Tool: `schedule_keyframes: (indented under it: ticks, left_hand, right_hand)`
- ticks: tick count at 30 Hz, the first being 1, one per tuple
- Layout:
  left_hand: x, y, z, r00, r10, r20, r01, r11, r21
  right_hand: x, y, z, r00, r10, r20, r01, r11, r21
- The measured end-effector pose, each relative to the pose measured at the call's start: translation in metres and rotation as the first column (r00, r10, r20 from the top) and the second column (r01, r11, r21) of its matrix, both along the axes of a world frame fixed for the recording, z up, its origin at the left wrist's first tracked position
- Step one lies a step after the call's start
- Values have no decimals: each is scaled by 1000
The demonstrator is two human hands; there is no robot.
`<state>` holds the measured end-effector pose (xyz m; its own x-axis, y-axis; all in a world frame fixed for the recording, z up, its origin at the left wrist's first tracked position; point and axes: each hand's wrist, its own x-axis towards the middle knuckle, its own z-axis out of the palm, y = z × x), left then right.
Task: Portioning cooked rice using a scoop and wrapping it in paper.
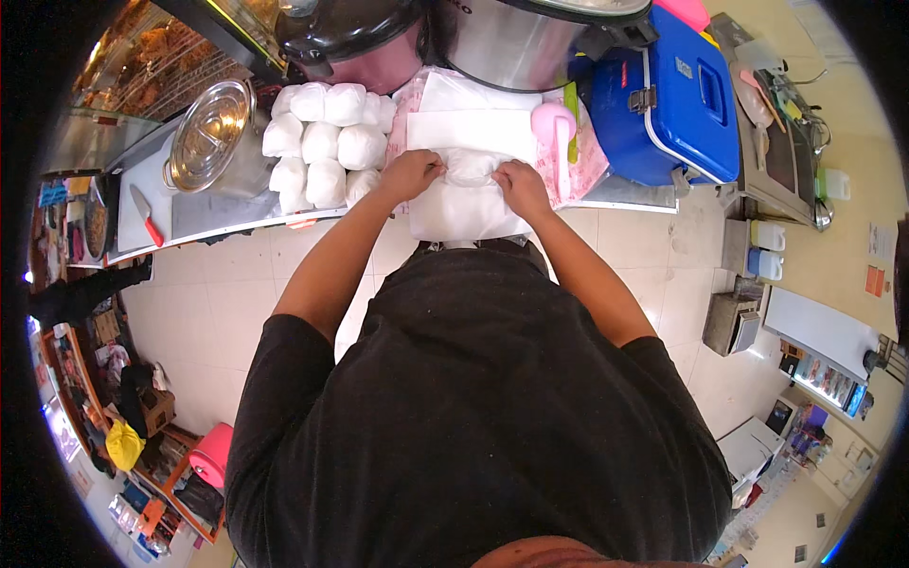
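Observation:
A rounded white bundle (pixel 470 169) lies in front of me, partly covered by a thin white wrapping sheet (pixel 461 213). My left hand (pixel 414 174) pinches the wrapping at the bundle's left end. At its right end my right hand (pixel 522 186) grips the wrapping between thumb and fingers. Whatever is inside the bundle is hidden. Just beyond it rests a stack of white sheets (pixel 469 130). A pink rice scoop (pixel 554 126) sits to the right of the stack. Left of my left hand, several finished-looking white wrapped bundles (pixel 319 142) are piled up.
Behind the sheets stand a steel cooker (pixel 518 46) and a pink rice cooker (pixel 369 60). A blue cooler box (pixel 682 92) is at the right. On the left are a lidded steel pot (pixel 213 138) and a red-handled knife (pixel 145 213) on a white cutting board (pixel 135 227).

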<state>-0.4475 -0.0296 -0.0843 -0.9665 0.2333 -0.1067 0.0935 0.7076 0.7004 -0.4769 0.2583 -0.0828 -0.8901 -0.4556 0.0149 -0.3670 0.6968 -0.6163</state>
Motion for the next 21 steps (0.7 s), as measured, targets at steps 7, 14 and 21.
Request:
schedule_keyframes:
  ticks: [7, 14, 21]
  left_hand:
    - [-26, 14, 21, 996, 87, -31, -92, 953, -287]
    - [-72, 36, 71, 893, -428, 144, 428, 704, -567]
    - [-47, 16, 15, 926, -352, -136, 277, 880, -386]
  right_hand:
    - [-28, -19, 34, 993, -109, 35, 100, 975, 196]
    - [-76, -48, 48, 908, 388, 155, -405, 726, 556]
    - [-39, -28, 35, 974, 226, -11, -215, 940, 266]
